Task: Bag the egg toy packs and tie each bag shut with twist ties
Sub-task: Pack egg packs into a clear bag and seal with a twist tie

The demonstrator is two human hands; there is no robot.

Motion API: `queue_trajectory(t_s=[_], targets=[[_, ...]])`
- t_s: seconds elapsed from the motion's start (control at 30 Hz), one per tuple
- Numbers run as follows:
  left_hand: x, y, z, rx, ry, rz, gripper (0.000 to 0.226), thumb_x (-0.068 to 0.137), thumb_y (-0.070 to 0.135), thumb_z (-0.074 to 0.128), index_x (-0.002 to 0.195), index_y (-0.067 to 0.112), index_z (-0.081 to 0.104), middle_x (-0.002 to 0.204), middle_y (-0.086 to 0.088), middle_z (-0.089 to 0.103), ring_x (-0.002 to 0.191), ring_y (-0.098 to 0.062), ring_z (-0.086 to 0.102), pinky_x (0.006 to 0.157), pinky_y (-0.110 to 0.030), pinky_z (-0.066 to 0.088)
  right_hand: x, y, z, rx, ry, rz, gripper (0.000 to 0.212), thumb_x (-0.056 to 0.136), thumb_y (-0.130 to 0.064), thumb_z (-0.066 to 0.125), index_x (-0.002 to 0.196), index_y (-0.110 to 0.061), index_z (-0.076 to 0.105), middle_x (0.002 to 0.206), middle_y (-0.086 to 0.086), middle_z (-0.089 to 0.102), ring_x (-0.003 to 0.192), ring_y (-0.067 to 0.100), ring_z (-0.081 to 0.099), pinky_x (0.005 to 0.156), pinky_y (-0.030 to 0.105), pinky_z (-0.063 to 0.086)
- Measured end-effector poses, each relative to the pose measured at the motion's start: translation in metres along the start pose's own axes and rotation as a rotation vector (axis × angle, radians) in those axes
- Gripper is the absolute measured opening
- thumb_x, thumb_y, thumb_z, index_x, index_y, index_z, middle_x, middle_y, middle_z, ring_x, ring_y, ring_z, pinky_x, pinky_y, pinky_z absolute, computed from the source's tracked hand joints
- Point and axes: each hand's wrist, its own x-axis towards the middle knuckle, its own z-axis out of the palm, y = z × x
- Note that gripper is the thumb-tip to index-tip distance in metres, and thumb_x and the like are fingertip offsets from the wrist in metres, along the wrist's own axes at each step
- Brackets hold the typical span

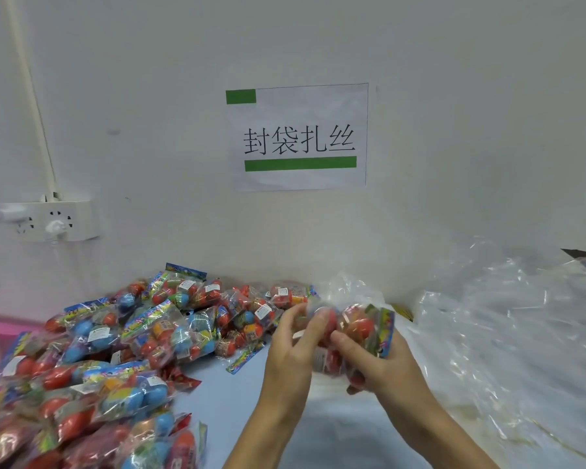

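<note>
A pale wall (454,96) fills the upper part of the view, and a light blue table (237,411) is seen below it. A large heap of clear plastic bags (508,333) is spread over the right side of the table, reaching up against the wall. On the left side, a wide pile of egg toy packs (115,350) is heaped, each pack being a clear wrapper with red, blue and orange eggs inside and a colourful printed header strip; the pile runs from the near left edge back to the wall. A white paper sign (300,137) with black characters and two green bars is fixed to the wall above the table. A white power strip (53,220) with plugs in it is mounted on the wall at the left, and a pink edge is glimpsed below it. Above the table, just right of centre, one egg toy pack (356,330) is held between both hands, wrapped in thin clear film. The left hand (291,346) is curled round the left end of the pack, thumb over it. The right hand (376,363) is gripping it from the right and beneath, its thumb pressed across the front. Whether the pack is already inside a bag cannot be told because of blur.
</note>
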Motion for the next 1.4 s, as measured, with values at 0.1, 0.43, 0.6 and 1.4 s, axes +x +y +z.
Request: queue_trajectory(t_s=[0.1,0.43,0.6,1.4], targets=[[-0.002,0.002,0.008,-0.028,0.036,-0.055,0.048,0.074,0.061,0.071,0.105,0.024,0.065,0.084,-0.002,0.071,0.072,-0.018,0.068,0.060,-0.036,0.054,-0.004,0.003,0.008,-0.046,-0.089,-0.017,0.042,0.075,-0.036,0.076,0.104,-0.009,0.061,0.064,-0.001,0.063,0.057,0.014,0.057,0.051,0.027,0.048],[-0.004,-0.005,0.015,0.107,0.256,0.004,0.018,0.098,0.028,0.054,0.087,0.023,0.068,0.084,0.000,0.070,0.085,-0.020,0.067,0.075,-0.037,0.056,-0.006,0.000,0.017,0.000,-0.001,0.086,0.022,0.097,-0.044,0.056,0.104,-0.023,0.058,0.089,0.000,0.074,0.075,0.014,0.072,0.062,0.033,0.059],[-0.010,0.000,0.022,0.125,0.208,0.089,0.014,0.098,0.025,0.058,0.090,0.022,0.069,0.092,-0.002,0.071,0.090,-0.021,0.068,0.087,-0.046,0.055,-0.002,0.005,0.018,-0.108,0.170,-0.011,0.017,0.097,-0.041,0.056,0.092,-0.025,0.058,0.070,-0.006,0.067,0.053,0.010,0.064,0.043,0.029,0.051],[0.010,-0.013,-0.002,0.140,0.252,0.032,0.023,0.107,0.030,0.035,0.110,0.027,0.058,0.106,0.011,0.063,0.105,-0.007,0.058,0.094,-0.034,0.050,0.002,0.008,0.003,-0.320,0.202,-0.103,0.019,0.088,-0.036,0.070,0.086,-0.023,0.057,0.062,-0.009,0.063,0.048,0.003,0.053,0.045,0.016,0.040]])
